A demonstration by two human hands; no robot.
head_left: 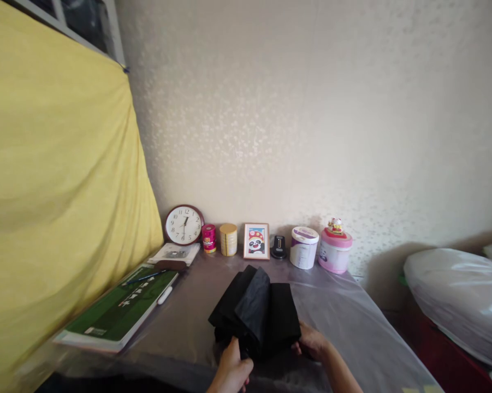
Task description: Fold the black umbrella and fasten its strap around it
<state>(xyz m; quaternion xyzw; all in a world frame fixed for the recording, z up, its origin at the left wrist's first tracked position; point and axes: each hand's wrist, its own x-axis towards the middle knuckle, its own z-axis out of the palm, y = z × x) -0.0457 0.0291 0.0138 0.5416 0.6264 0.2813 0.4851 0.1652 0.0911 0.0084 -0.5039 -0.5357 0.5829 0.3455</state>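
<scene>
A black folding umbrella (256, 314) is held up over the near part of the table, its loose fabric panels bunched and fanned out. My left hand (232, 367) is closed around its lower end, where a dark handle partly shows. At the right side, the fingers of my right hand (311, 341) are closed on the edge of a fabric panel. The tips of those fingers are partly hidden behind the cloth.
On the plastic-covered table (331, 316), a green book (123, 305) lies left. Along the wall stand a clock (184, 225), a pink can (208, 238), a yellow can (228, 240), a panda picture frame (256, 241), a white-purple tub (304, 248) and a pink tub (335, 254).
</scene>
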